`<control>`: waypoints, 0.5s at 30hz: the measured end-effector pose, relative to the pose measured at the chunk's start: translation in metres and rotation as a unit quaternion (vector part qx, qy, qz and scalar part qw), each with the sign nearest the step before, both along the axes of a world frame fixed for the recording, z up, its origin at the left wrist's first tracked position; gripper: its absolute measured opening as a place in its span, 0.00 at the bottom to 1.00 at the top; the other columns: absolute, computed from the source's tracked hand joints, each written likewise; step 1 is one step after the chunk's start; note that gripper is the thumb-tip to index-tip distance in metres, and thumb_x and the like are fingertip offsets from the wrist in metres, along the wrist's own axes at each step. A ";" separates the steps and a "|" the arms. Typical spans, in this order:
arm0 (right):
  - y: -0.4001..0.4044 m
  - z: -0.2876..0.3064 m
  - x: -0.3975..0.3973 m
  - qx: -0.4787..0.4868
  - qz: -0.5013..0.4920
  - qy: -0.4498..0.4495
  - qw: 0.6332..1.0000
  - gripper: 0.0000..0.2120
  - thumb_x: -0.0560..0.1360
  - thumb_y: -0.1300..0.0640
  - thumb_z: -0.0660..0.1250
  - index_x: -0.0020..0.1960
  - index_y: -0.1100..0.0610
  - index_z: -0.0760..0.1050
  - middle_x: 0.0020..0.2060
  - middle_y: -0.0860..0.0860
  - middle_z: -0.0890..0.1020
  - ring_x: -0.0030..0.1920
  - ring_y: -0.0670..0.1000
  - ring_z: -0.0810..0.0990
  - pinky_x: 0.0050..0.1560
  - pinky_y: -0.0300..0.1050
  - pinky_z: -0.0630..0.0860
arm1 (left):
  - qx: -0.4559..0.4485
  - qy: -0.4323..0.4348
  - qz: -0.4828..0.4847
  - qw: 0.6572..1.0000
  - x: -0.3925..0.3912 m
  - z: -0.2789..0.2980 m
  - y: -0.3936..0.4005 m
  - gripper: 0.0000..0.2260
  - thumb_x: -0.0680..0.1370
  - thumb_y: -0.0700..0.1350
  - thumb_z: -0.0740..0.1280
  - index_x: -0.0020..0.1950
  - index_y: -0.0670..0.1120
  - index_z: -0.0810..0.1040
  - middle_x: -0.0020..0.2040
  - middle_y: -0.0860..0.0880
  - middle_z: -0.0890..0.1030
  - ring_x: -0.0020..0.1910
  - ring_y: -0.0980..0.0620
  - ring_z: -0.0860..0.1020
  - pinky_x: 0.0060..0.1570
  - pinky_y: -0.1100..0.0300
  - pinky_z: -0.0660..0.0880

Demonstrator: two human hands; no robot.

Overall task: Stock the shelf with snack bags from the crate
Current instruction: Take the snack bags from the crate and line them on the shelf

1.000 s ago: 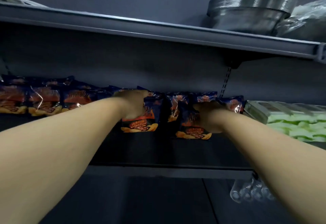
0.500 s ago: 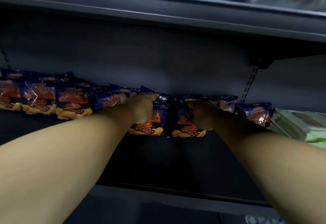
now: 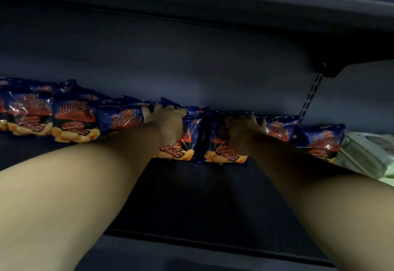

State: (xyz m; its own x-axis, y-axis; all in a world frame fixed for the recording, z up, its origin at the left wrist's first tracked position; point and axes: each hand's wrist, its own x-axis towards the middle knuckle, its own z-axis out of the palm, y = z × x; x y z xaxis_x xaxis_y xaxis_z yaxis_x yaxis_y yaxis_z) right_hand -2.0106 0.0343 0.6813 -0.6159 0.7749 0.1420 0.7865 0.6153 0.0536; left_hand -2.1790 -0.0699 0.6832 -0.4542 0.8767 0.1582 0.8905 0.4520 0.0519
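Several dark blue snack bags with red and orange print stand in a row at the back of the dark shelf (image 3: 191, 202). My left hand (image 3: 168, 123) grips the top of one bag (image 3: 181, 149) near the middle of the row, fingers curled over its upper edge. My right hand (image 3: 243, 130) grips the top of the neighbouring bag (image 3: 223, 155) in the same way. Both bags stand upright on the shelf, side by side. More bags run to the left (image 3: 72, 121) and one stands to the right (image 3: 322, 140). The crate is out of view.
The shelf above (image 3: 213, 4) overhangs close over the bags. A bracket and slotted upright (image 3: 311, 93) sit at the back right. Pale green packaged goods (image 3: 366, 153) lie at the far right. The front half of the shelf board is bare.
The camera has moved closer and lower, so the upper shelf's metal bowls have left the view. Both hands stay on the tops of the two middle bags, which have shifted slightly left.
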 end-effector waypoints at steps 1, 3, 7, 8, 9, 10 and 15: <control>0.000 -0.001 -0.001 0.004 -0.002 0.000 1.000 0.26 0.78 0.55 0.64 0.73 0.47 0.61 0.73 0.53 0.64 0.74 0.60 0.56 0.71 0.68 0.51 | 0.007 0.000 -0.001 1.000 -0.001 -0.001 0.002 0.28 0.77 0.47 0.67 0.75 0.54 0.61 0.71 0.46 0.66 0.72 0.40 0.59 0.68 0.33 0.47; 0.002 -0.004 -0.002 0.012 -0.006 0.004 1.000 0.27 0.77 0.58 0.64 0.74 0.48 0.60 0.73 0.53 0.64 0.74 0.60 0.56 0.72 0.68 0.51 | 0.022 0.005 -0.004 1.000 -0.001 -0.004 0.005 0.27 0.77 0.46 0.67 0.74 0.54 0.62 0.70 0.46 0.67 0.71 0.40 0.60 0.69 0.33 0.47; 0.002 -0.007 -0.005 0.033 -0.008 0.007 0.999 0.28 0.78 0.59 0.63 0.75 0.48 0.58 0.74 0.53 0.63 0.74 0.60 0.55 0.72 0.68 0.51 | 0.037 0.017 -0.008 0.999 -0.002 -0.007 0.008 0.26 0.76 0.45 0.66 0.73 0.53 0.63 0.69 0.45 0.67 0.70 0.41 0.61 0.69 0.33 0.46; 0.002 -0.007 -0.006 0.032 -0.008 0.007 0.999 0.29 0.77 0.60 0.62 0.75 0.48 0.58 0.74 0.53 0.63 0.74 0.60 0.55 0.72 0.68 0.51 | 0.040 0.020 -0.011 0.999 -0.003 -0.008 0.009 0.26 0.76 0.45 0.66 0.73 0.52 0.63 0.69 0.45 0.67 0.70 0.41 0.61 0.69 0.33 0.46; 0.002 -0.007 -0.006 0.031 -0.010 0.009 0.999 0.29 0.77 0.60 0.62 0.75 0.48 0.58 0.74 0.52 0.63 0.74 0.60 0.55 0.72 0.69 0.51 | 0.045 0.023 -0.014 0.999 -0.003 -0.009 0.009 0.26 0.76 0.46 0.66 0.73 0.52 0.63 0.69 0.45 0.67 0.70 0.41 0.61 0.69 0.32 0.46; 0.001 -0.008 -0.007 0.029 -0.013 0.011 0.999 0.28 0.77 0.59 0.62 0.75 0.48 0.58 0.74 0.53 0.63 0.74 0.60 0.55 0.72 0.69 0.50 | 0.050 0.024 -0.016 0.998 -0.004 -0.010 0.009 0.26 0.76 0.46 0.66 0.74 0.52 0.63 0.69 0.45 0.67 0.70 0.41 0.61 0.69 0.32 0.46; -0.001 -0.006 -0.007 0.020 -0.014 0.023 0.999 0.28 0.78 0.50 0.62 0.75 0.49 0.57 0.75 0.53 0.61 0.75 0.61 0.54 0.71 0.69 0.50 | 0.073 0.017 -0.021 0.997 -0.005 -0.011 0.005 0.30 0.76 0.49 0.67 0.75 0.52 0.59 0.70 0.46 0.66 0.71 0.43 0.61 0.69 0.33 0.45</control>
